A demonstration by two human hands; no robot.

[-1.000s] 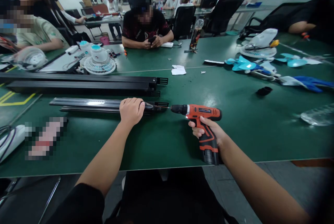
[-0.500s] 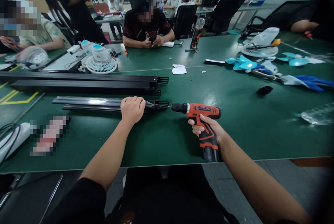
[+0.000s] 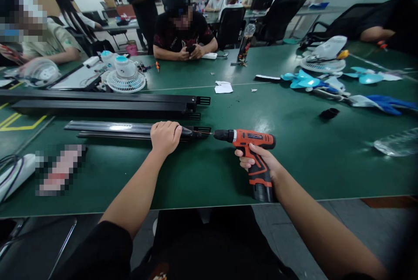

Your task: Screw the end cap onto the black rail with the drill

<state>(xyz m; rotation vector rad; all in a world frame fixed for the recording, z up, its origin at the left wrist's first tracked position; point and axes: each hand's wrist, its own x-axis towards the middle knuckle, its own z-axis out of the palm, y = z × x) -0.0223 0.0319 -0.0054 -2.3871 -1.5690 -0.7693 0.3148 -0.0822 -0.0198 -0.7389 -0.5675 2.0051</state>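
Left hand wraps a long, glossy black bar, probably stiff and slippery, best steadied near its slotted end; right hand grips a pistol-shaped orange-and-black drill just right of that bar, likely weighty, best held by its handle.

Far side: A person in black leans on the table.
Left: 2 turquoise-capped fan parts.
Middle: White paper.
Right: Turquoise blades.

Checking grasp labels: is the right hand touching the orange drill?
Touching. The head view shows the right hand wrapped around the handle of the orange drill, thumb across it and fingers curling out on the far side.
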